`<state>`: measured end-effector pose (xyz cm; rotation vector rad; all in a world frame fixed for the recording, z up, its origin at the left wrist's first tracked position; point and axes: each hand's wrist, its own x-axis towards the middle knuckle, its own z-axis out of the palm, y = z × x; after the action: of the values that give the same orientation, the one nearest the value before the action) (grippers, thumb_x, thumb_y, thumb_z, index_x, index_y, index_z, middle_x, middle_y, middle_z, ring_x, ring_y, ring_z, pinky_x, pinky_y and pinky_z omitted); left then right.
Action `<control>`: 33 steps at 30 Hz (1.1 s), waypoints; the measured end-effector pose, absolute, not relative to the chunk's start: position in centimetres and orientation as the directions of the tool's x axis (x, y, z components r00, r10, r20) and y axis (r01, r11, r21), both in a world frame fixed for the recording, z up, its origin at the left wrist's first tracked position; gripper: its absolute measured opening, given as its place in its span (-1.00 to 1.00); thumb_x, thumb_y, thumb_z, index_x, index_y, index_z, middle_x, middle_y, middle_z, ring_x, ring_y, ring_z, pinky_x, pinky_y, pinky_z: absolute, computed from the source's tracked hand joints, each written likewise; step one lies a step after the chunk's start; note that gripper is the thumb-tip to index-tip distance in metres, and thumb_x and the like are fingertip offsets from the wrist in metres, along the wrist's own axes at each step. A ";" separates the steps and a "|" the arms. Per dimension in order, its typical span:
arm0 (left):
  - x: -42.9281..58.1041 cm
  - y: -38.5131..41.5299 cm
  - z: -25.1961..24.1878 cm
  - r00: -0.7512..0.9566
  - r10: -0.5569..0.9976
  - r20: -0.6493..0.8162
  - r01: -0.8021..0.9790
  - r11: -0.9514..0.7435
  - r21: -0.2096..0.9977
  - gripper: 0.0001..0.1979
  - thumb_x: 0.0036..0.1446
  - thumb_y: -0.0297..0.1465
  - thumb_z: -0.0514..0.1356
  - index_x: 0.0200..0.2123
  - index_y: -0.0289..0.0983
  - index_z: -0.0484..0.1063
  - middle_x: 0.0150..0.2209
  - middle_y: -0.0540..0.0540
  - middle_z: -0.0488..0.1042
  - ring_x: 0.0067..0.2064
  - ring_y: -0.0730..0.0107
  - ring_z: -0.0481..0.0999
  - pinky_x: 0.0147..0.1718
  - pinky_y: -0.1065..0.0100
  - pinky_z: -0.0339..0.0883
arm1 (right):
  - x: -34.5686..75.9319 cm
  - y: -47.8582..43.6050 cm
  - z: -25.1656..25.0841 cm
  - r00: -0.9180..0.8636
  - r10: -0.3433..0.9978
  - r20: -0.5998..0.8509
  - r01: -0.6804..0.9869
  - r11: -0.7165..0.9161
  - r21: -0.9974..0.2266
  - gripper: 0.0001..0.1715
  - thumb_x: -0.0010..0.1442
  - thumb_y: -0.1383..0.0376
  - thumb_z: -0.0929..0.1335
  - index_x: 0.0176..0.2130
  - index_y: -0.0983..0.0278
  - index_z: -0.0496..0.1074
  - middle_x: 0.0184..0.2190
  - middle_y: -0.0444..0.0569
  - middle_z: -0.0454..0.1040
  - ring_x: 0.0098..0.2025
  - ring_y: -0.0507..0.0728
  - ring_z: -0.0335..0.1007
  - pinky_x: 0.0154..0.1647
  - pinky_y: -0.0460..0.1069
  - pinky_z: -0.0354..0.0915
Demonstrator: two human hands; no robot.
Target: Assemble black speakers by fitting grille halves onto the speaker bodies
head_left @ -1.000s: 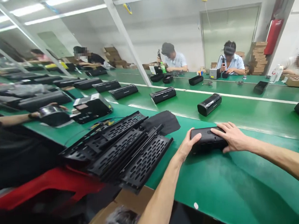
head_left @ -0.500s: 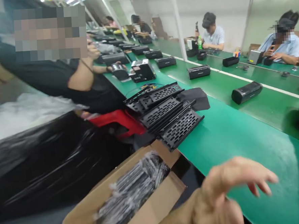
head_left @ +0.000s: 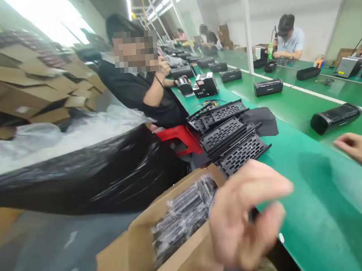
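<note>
My left hand point(head_left: 244, 217) hovers close to the camera, blurred, fingers apart and curled, with nothing in it. It is over the right edge of an open cardboard box point(head_left: 129, 253) that holds several black parts wrapped in clear film point(head_left: 182, 217). At the right edge of the view my right hand point(head_left: 358, 151) reaches over the green belt point(head_left: 320, 208), fingers stretched out and empty. A stack of black perforated grilles point(head_left: 230, 136) lies on the belt's near edge just beyond the box. A black speaker body point(head_left: 335, 118) lies on the belt beyond my right hand.
A co-worker in black sits to the left of the grilles on a red stool point(head_left: 178, 137). A black plastic bag point(head_left: 79, 174) and stacked cartons point(head_left: 27, 87) fill the left. A black cloth point(head_left: 262, 120) lies by the grilles. More speakers point(head_left: 268, 87) and other workers line the belt.
My view has swung left, from the belt to the box. Both hands have left the black speaker body they held. My left hand has come over the box.
</note>
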<state>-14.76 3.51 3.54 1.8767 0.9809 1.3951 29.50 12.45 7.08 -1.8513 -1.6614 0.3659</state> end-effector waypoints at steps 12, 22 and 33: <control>-23.1 13.0 7.7 -0.050 0.923 0.381 0.918 -0.107 0.381 -0.73 0.24 -0.13 0.24 -0.24 -0.11 0.70 -0.16 -0.18 0.70 -0.09 -0.05 0.57 -0.03 0.01 0.41 | 6.6 27.2 1.4 0.012 1.000 0.002 0.814 -0.009 -0.581 -0.82 0.26 0.22 0.41 -0.30 0.26 0.60 -0.09 0.21 0.67 0.04 0.39 0.58 0.04 0.18 0.40; -18.9 9.6 11.3 -0.009 0.774 0.633 0.632 -0.486 0.604 -0.81 0.24 -0.25 0.32 -0.21 -0.23 0.69 -0.22 -0.09 0.68 -0.21 0.25 0.63 -0.17 0.27 0.50 | 19.2 22.2 2.1 0.110 0.994 -0.008 0.458 -0.058 -0.887 -0.69 0.07 0.07 0.42 -0.52 0.19 0.35 -0.58 -0.06 0.42 -0.36 0.19 0.50 -0.16 0.09 0.49; -1.8 0.7 2.0 0.689 0.351 0.634 0.250 -0.936 0.247 -0.91 0.33 -0.47 0.23 -0.24 -0.26 0.55 -0.38 -0.07 0.57 -0.30 0.27 0.47 -0.33 0.21 0.26 | 29.5 6.5 6.9 0.329 0.943 -0.050 0.180 -0.115 -0.977 -0.34 -0.15 0.25 0.54 -0.05 0.15 0.31 -0.36 -0.19 0.50 -0.48 0.07 0.48 -0.50 0.00 0.49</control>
<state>-1.78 0.73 2.01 2.7556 0.4934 1.0788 29.47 6.48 6.91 -1.5529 -1.0566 0.9190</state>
